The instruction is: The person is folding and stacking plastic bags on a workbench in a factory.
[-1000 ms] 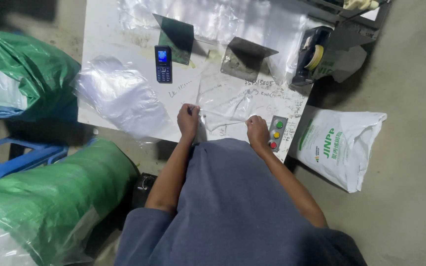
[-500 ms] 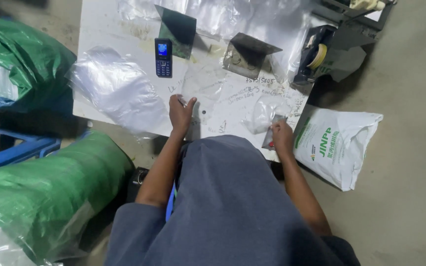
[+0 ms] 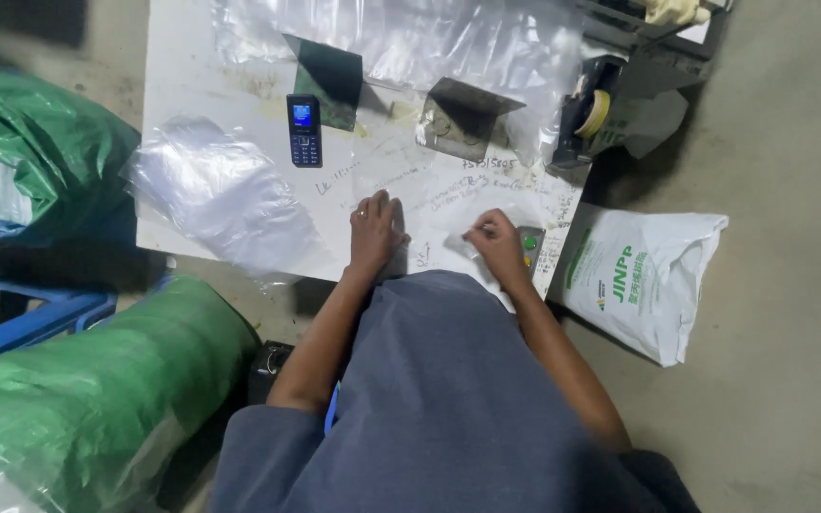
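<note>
My left hand (image 3: 373,231) lies flat, palm down, on a clear plastic bag (image 3: 434,214) spread on the white table (image 3: 192,76), near its front edge. My right hand (image 3: 496,245) pinches the right part of that same bag between closed fingers. A small box with coloured buttons (image 3: 530,249) sits right beside my right hand at the table's corner.
A dark mobile phone (image 3: 304,129) lies beyond my left hand. A pile of clear bags (image 3: 216,190) sits left, more plastic sheet (image 3: 410,38) at the back, with two metal brackets (image 3: 458,119). A tape dispenser (image 3: 591,114) stands right. Green sacks (image 3: 78,380) and a white printed bag (image 3: 643,275) lie on the floor.
My right hand went out to the table's right corner, then came back inward onto the clear bag. My left hand stayed pressed on the bag.
</note>
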